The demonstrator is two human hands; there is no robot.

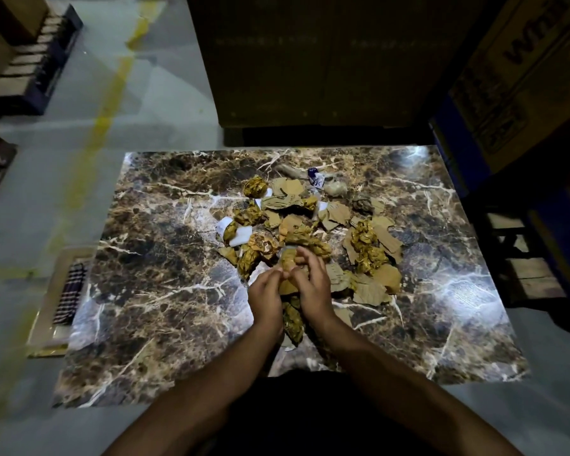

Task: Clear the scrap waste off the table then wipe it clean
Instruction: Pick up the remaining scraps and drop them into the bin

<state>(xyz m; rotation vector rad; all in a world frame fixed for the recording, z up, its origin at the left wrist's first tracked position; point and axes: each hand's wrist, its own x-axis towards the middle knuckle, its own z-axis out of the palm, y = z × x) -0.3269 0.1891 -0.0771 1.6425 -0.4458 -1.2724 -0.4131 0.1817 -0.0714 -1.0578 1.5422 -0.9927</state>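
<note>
Two bare hands reach out over the dark brown marble-look table (152, 291), close together near its middle. The left hand (266, 296) has bent fingers that pinch a scrap of brown paper. The right hand (313, 284) curls its fingers around the same bunch of scraps, and a crumpled yellow-brown wad (290, 260) sits at its fingertips. Both arms come in from the near edge.

The pile of torn brown cardboard and crumpled paper scraps (297, 222) spreads from the middle toward the far edge, and more torn pieces (372, 258) lie to the right of the hands. A few white bits (241, 236) lie on the left side of the pile. A small blue and white wrapper (315, 177) lies near the far edge. A checked cloth (71, 292) rests on a tray just beside the left edge. Big cardboard boxes (520, 70) stand past the far right corner.
</note>
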